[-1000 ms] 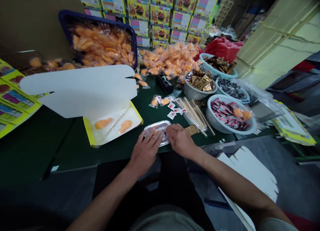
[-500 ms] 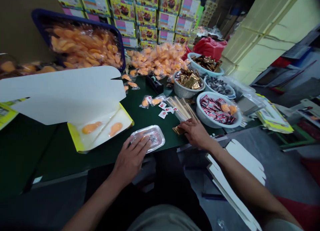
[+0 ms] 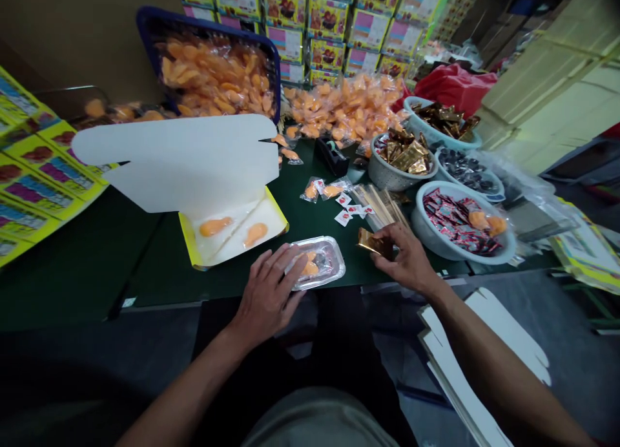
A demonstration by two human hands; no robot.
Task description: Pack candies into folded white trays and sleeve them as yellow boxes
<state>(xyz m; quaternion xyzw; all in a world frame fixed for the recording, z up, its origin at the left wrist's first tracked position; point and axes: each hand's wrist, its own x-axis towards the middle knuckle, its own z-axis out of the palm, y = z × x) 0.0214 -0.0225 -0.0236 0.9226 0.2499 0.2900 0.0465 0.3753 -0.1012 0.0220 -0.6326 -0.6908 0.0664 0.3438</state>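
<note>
A foil tray sits near the table's front edge, with orange pieces and dark and red items under clear plastic inside. My left hand lies over its left end, fingers stretched out, thumb by the front rim. Just right of the tray, my right hand pinches a gold foil packet slightly above the table. Behind the tray lie small white cards with red marks and a bundle of wooden sticks. To the left, an open white-lined box holds two orange spoon-shaped pieces.
Bowls of gold packets, dark packets and red packets stand at the right. A tape dispenser, a heap of bagged orange pieces and a blue basket are behind. Flattened boxes lie low right.
My right hand has lifted the gold packet off the table. My left fingers have drawn back toward the tray's left end, showing more orange pieces. The view has turned left.
</note>
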